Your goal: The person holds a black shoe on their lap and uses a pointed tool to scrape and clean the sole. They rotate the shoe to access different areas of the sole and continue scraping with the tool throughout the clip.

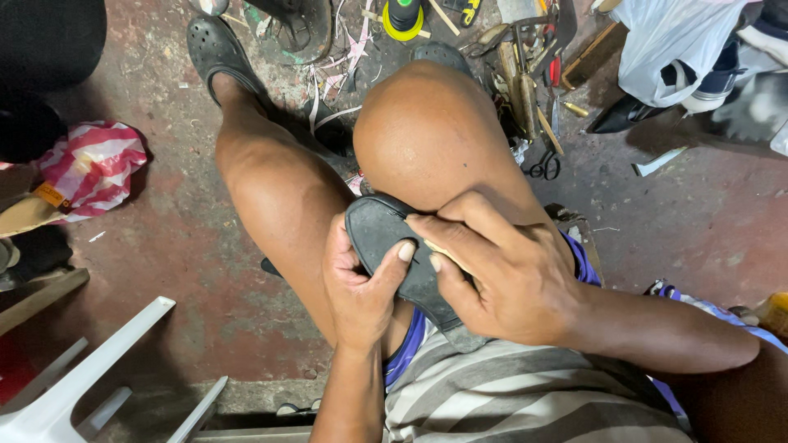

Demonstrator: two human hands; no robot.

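Note:
A black rubber shoe sole (379, 228) lies against my right thigh, just below the knee. My left hand (359, 283) grips its near edge from the left, thumb pressed on the sole's top face. My right hand (501, 267) covers the sole from the right, fingers curled over its edge and holding it down. The lower end of the sole sticks out under my right palm toward my striped shirt. Part of the sole is hidden by both hands.
A black clog (215, 49) is on my left foot on the red concrete floor. Scissors (542, 166), tools and scraps lie beyond my knee. A yellow-ringed bottle (402, 16) stands at the top. A striped plastic bag (90, 168) lies left, a white plastic stool (74, 377) lower left, a white bag (665, 41) upper right.

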